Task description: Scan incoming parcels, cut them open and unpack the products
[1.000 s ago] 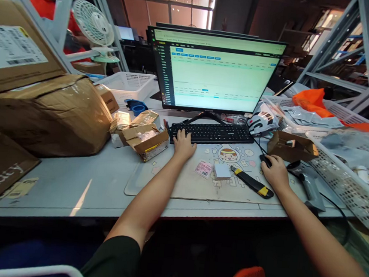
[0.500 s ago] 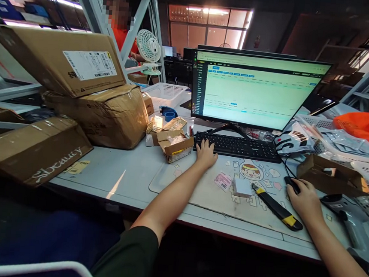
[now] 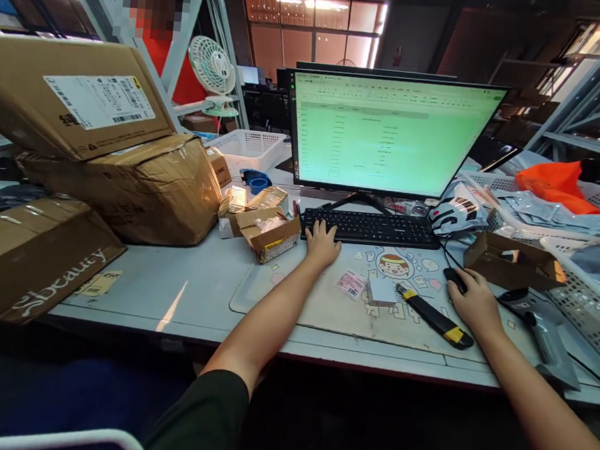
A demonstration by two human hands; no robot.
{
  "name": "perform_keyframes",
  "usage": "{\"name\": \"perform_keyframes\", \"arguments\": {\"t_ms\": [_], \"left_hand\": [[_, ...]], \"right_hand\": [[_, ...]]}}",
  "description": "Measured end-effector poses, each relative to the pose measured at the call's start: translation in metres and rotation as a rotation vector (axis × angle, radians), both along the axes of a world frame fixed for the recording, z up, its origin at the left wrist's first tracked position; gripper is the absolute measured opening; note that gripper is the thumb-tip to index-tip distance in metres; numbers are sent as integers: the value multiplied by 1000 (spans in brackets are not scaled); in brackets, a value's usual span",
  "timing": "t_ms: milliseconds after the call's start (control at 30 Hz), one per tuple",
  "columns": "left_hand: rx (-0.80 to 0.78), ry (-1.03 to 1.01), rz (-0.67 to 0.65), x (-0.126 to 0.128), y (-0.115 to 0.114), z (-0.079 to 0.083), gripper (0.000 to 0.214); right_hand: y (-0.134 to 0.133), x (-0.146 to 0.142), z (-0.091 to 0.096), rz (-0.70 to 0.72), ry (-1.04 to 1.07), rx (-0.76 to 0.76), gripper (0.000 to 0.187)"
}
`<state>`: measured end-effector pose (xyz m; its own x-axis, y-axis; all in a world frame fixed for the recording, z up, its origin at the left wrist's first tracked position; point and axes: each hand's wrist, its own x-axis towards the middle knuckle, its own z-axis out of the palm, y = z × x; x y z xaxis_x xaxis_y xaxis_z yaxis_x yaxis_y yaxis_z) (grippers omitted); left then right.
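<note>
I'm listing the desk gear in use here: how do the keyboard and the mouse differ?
The keyboard is long and flat; the mouse is small and rounded. The left hand rests on the keyboard's left end, leaving most keys in view, while the right hand covers part of the mouse. Both are black.

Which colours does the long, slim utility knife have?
The slim utility knife is black with yellow parts; head view.

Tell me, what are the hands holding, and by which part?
The right hand holds the black mouse from above, over its back. The left hand holds nothing; it's on the keyboard.
</note>
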<state>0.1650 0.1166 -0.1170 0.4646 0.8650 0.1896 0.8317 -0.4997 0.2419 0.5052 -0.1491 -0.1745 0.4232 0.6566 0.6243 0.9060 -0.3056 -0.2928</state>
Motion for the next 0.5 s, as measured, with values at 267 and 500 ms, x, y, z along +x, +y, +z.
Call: {"name": "perform_keyframes", "arguments": {"t_ms": [267,500], "left_hand": [[-14,8,-4,0,-1,3,62],[-10,9,0,0,-4,7,63]], "right_hand": [[-3,-5,4,-45,8,19,44],[-2,-7,6,3,-2,14,41]]}}
